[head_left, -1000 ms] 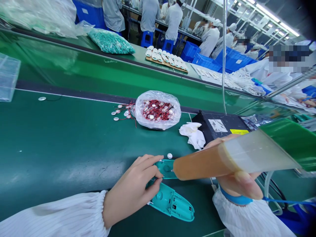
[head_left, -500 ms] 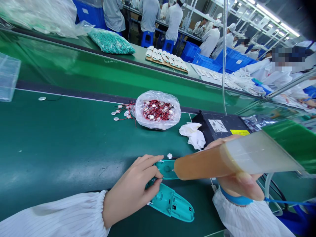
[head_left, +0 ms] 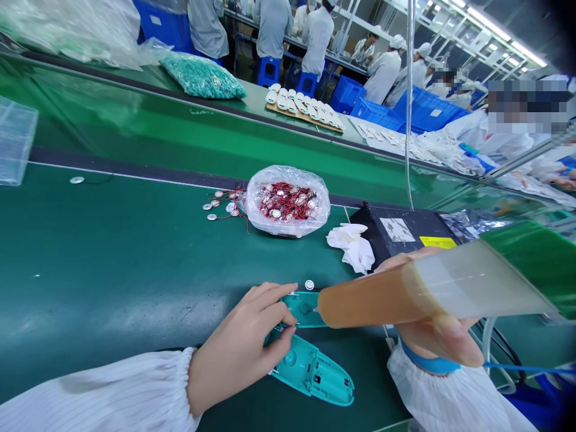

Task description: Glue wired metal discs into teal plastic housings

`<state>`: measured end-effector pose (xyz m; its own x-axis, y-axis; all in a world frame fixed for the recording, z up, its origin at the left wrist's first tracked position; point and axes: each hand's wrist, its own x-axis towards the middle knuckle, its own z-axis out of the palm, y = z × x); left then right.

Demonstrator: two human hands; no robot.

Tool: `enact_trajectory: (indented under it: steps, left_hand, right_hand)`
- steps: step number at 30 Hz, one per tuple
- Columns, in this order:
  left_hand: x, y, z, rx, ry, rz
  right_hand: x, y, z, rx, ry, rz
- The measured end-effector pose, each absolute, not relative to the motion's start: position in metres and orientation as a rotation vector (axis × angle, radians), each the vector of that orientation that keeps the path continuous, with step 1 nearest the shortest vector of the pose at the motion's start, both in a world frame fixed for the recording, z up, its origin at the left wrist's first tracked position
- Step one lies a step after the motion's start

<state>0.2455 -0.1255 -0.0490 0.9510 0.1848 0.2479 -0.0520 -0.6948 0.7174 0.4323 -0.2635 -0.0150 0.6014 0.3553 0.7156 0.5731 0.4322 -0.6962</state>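
Observation:
My left hand grips the end of a teal plastic shell between thumb and fingers, pressing it against the work surface. A second teal shell lies nearer to me, inner side up, partly under that hand. Wrapped round a large dispensing syringe of amber fluid, my right hand holds it tilted, with its narrow tip at the inside of the first shell, near a round recess. Whether the tip touches cannot be made out. Just beyond the shell lies a small round metal disc.
A clear bag of discs with red wires stands behind, with several loose discs to its left. Crumpled white tissue lies by a black box. A raised green ledge runs across the back; co-workers sit beyond.
The syringe's rear end has shifted very slightly to the right; its tip stays at the shell. My left hand has not moved. A co-worker at the far right has moved a little.

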Motion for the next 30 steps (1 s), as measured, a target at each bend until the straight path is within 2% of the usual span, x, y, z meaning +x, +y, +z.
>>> enact_trajectory:
  steps: [3,24,30]
  left_hand:
    - [0.246,-0.125,-0.049,2.310,0.100,0.380]
    - [0.247,-0.124,-0.048,2.331,0.099,0.382]
    - [0.248,-0.124,-0.046,2.332,0.103,0.373]
  right_hand:
    - [0.429,-0.261,-0.014,-1.181,-0.940,-0.273]
    - [0.430,-0.259,-0.013,-1.173,-0.920,-0.339]
    - [0.432,-0.254,-0.015,-1.125,-0.963,-0.487]
